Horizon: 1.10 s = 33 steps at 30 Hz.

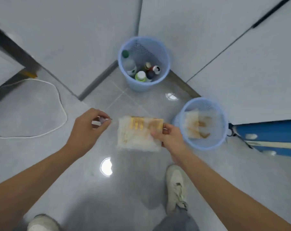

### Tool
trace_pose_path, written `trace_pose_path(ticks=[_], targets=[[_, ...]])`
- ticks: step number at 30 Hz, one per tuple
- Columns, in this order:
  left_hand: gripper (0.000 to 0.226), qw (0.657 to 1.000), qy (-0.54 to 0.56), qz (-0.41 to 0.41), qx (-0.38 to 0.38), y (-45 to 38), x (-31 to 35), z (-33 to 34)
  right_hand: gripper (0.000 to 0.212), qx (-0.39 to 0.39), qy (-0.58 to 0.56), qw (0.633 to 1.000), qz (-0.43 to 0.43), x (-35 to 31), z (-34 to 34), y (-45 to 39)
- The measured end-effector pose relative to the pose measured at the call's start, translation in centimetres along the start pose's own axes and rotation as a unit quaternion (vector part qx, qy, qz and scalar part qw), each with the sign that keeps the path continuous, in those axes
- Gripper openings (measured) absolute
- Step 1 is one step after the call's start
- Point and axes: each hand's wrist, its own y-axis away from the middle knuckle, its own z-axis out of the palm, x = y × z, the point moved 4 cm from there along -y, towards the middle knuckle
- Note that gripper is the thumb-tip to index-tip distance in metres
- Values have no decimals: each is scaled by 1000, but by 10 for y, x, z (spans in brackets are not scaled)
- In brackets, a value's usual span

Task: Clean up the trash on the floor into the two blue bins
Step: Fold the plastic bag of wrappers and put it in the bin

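My right hand [168,136] grips a white and orange plastic wrapper [138,133] by its right edge, held flat above the floor just left of the near blue bin [206,145]. That bin holds similar white and orange wrappers [195,125]. My left hand [88,125] is left of the wrapper, fingers pinched on a small greyish scrap [102,120]. The far blue bin [141,84] stands in the corner and holds several bottles [142,71].
A white cable [58,97] loops over the floor at the left. A blue and white object [271,135] lies right of the near bin. Grey wall panels meet behind the far bin. My white shoes [176,187] stand on the glossy tiles below.
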Motion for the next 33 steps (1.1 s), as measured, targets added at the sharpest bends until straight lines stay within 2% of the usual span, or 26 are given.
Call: trace_pose_path(ticks=[5,9,12,15,18,20,21,22,24,26,28,30,31,33], targets=[[7,992,2,97,-83,-24,116,149,17,121,-64,990,-12,10,-172,13],[9,975,-16,154,-156,-38,163,267,23,182,-89,979,-13,33,-264,-8],[8,965,-62,176,-183,-52,167,335,25,197,-69,978,-29,46,-295,-38],[11,958,-125,169,-195,-68,151,378,28,212,30,973,-84,49,-298,-67],[20,940,-215,164,-206,-86,128,403,37,231,135,953,-141,54,-289,-93],[26,925,-271,144,-225,-96,110,415,44,245,223,927,-176,57,-284,-105],[30,915,-296,134,-240,-99,103,421,48,254,291,901,-199,57,-282,-110],[35,902,-322,126,-257,-102,97,427,53,266,372,863,-216,56,-281,-115],[49,875,-371,123,-285,-104,90,440,57,294,520,764,-243,54,-282,-121],[64,856,-401,134,-299,-103,86,452,49,275,593,701,-286,52,-280,-123],[77,851,-397,149,-310,-99,84,461,33,227,626,669,-329,57,-278,-126],[80,854,-383,161,-312,-96,82,466,30,200,650,661,-317,63,-278,-130],[79,855,-380,162,-314,-95,80,468,31,182,660,668,-292,66,-279,-133],[78,855,-374,161,-323,-92,77,473,51,122,690,675,-233,73,-278,-136]])
